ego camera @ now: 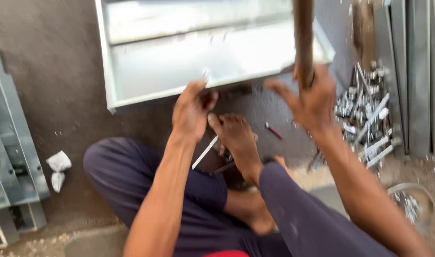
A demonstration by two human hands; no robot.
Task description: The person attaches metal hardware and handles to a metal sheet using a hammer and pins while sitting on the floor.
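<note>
Centrally, two bare hands at work on a grey metal tray (179, 62) set on the ground.

Left hand (191, 114), fingers pinched shut on the tray's near edge at mid-frame; right hand (312, 102) closed around an upright brown wooden handle (303, 38) rising out of the top. A bare foot (236, 138) rests between the hands, just below the tray. Loose bolts and metal brackets (367, 114) lie piled at right; a crumpled white scrap (59, 164) at lower left.
</note>
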